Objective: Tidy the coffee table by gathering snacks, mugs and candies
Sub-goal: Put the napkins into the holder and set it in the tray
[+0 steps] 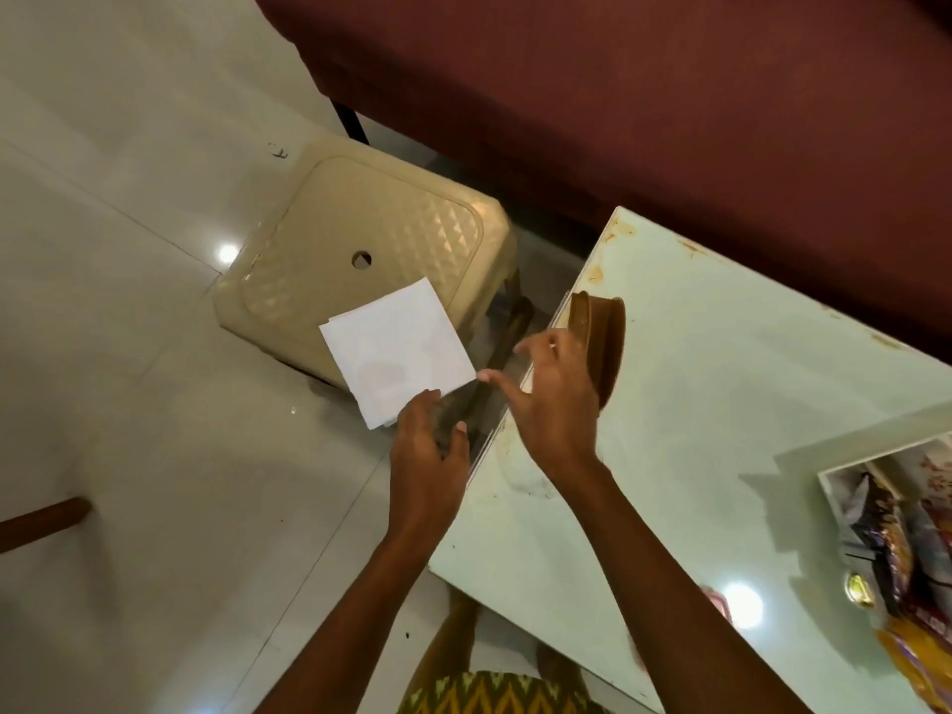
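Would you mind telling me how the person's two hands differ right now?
The left hand pinches a corner of the white paper napkin, while the right hand holds nothing, fingers spread. The left hand hangs over the floor; the right is above the edge of the glass table, near the brown bowl. Both reach forward, bare.

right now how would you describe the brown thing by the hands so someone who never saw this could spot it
Start at the pale green glass table, then go to its left edge, the side facing the cream plastic stool. The brown round holder stands there, just beyond the right hand. It is the only brown, curved thing on the tabletop; the snack packets sit in a white tray at the opposite end.
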